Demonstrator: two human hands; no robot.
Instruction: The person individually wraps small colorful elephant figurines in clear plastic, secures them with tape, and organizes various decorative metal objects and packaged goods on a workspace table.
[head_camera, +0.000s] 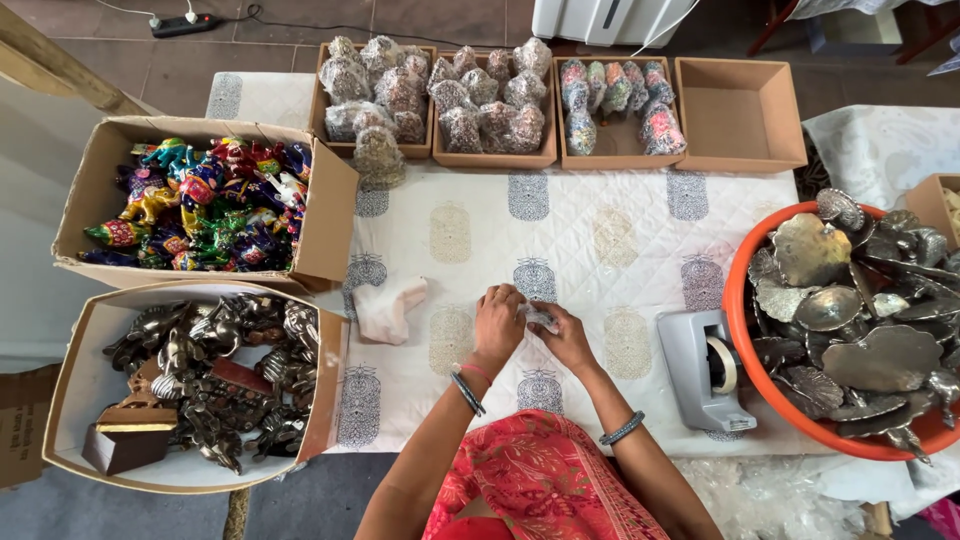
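Observation:
Both of my hands meet over the middle of the white patterned cloth (600, 250). My left hand (499, 322) and my right hand (566, 337) are closed together on a small clear-wrapped item (538, 316), mostly hidden by the fingers. A grey tape dispenser (705, 370) stands just right of my right hand. A crumpled pale cloth (390, 307) lies to the left of my left hand.
An orange tub (742, 330) of silver metal leaf dishes sits at right. Two boxes stand at left: one with colourful figurines (205, 205), one with dark metal figurines (210, 380). At the back, three trays hold wrapped items (490, 100); a fourth tray (738, 112) holds nothing.

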